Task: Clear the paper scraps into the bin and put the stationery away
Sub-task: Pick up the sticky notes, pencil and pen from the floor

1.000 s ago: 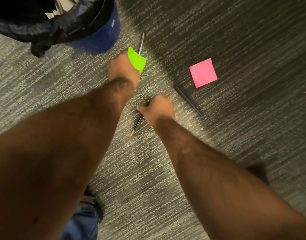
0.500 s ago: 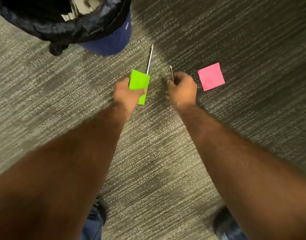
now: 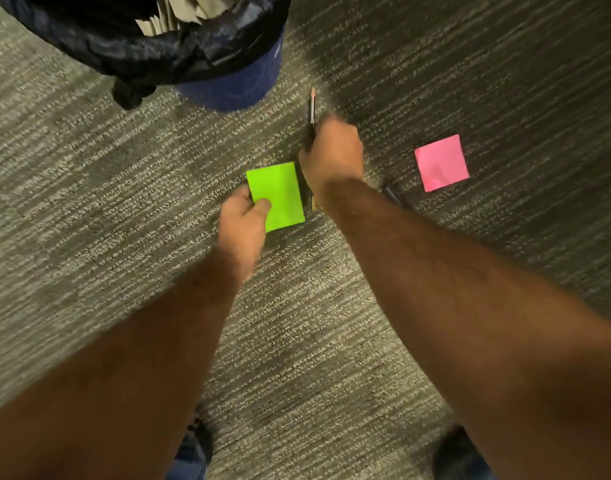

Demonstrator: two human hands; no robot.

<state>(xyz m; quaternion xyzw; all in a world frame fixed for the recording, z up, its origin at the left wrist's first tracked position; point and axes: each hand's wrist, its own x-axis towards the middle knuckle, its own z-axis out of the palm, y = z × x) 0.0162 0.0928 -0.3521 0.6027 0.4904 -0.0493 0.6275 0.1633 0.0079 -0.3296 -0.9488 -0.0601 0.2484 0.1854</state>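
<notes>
While the head view is the only one given, it shows both arms reaching down to a carpeted floor [image 3: 89, 209]. Left hand [image 3: 243, 223] pinches the green pad [image 3: 278, 195] by its near corner, thumb on top. Right hand [image 3: 331, 154] is curled round pencils [image 3: 312, 105], whose tips stick out beyond the knuckles toward the bin [image 3: 227, 81] (how many it holds cannot be told). A pink pad [image 3: 441, 162] lies flat on the carpet to the right, well apart from both hands; a dark pen [image 3: 394, 195] lies just beside the right forearm, partly hidden. The bin already holds paper. To gather the stationery well, the right hand should probably keep its grip tight, add the pen alongside, then take the pink pad.
</notes>
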